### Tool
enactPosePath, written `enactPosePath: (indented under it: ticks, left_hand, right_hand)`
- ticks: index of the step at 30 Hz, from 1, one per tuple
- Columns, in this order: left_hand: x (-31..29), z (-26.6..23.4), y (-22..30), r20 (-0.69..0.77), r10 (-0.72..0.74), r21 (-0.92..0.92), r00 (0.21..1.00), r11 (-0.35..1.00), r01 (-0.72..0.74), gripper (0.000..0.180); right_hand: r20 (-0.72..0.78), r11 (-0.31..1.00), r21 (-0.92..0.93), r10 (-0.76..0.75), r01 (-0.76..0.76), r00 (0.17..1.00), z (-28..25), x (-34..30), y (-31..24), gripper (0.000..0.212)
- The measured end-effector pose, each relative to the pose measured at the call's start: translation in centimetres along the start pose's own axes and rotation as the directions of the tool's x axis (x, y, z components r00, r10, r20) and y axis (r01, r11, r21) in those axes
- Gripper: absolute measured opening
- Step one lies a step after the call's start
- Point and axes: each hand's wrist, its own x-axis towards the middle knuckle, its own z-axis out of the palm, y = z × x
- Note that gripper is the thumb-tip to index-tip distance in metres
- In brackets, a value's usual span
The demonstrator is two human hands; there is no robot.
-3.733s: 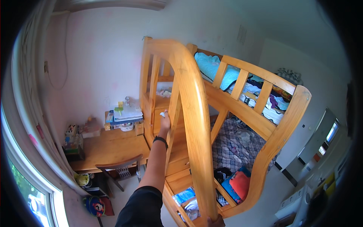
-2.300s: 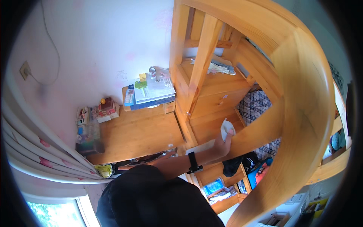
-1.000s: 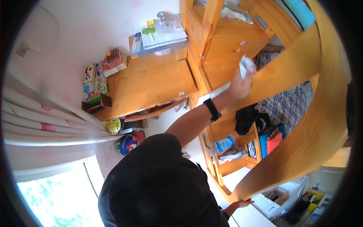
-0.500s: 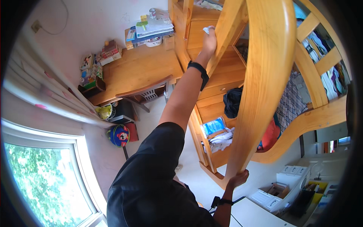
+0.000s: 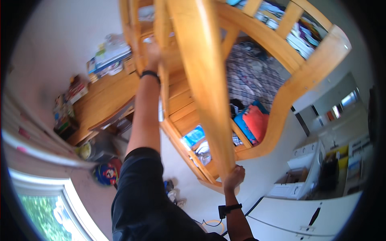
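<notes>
My left hand (image 5: pixel 152 54) is stretched far forward beside an upright wooden post (image 5: pixel 162 32) of the bunk bed. It is blurred, but its fingers are closed on a small white wad (image 5: pixel 148 40), cloth or tissue, I cannot tell which. Lower right, my right hand (image 5: pixel 235 176) grips the low end of a thick, smooth wooden rail (image 5: pixel 201 72) that rises large through the middle of the view. Black bands circle both wrists.
Left stands a wooden desk (image 5: pixel 102 96) with books and papers, and a chair tucked at it. Drawer steps (image 5: pixel 183 102) descend beside the bed. On the lower bunk lie a checked sheet (image 5: pixel 257 72) and a red cushion (image 5: pixel 256 122). White cabinets (image 5: pixel 297 217) stand at right.
The view has swung, so the rail, bed and desk appear further left. More of the lower bunk shows. My right hand still grips the rail; my left still holds the white wad.
</notes>
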Motion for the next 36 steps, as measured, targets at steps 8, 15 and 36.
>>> enactPosePath:
  ticks: [8, 15, 36]
  left_hand:
    - [9.1, -8.0, -7.9, 0.415, 0.295, -0.533, 0.861, 0.845, -0.032, 0.041]
    - [6.9, -4.5, -8.4, 0.337, 0.234, -0.359, 0.912, 0.927, -0.105, 0.048]
    - [2.9, -6.4, -4.9, -0.018, 0.176, 0.154, 0.984, 0.973, -0.171, 0.050]
  right_hand:
    - [0.014, 0.976, 0.044, -0.215, 0.214, 0.977, -0.8, 0.1, -0.6, 0.045]
    - [-0.096, 0.985, 0.048, -0.161, 0.166, 0.982, -1.1, 0.1, -0.2, 0.031]
    - [0.071, 0.989, -0.086, -0.117, 0.123, 0.991, 0.3, -0.2, 0.9, 0.017]
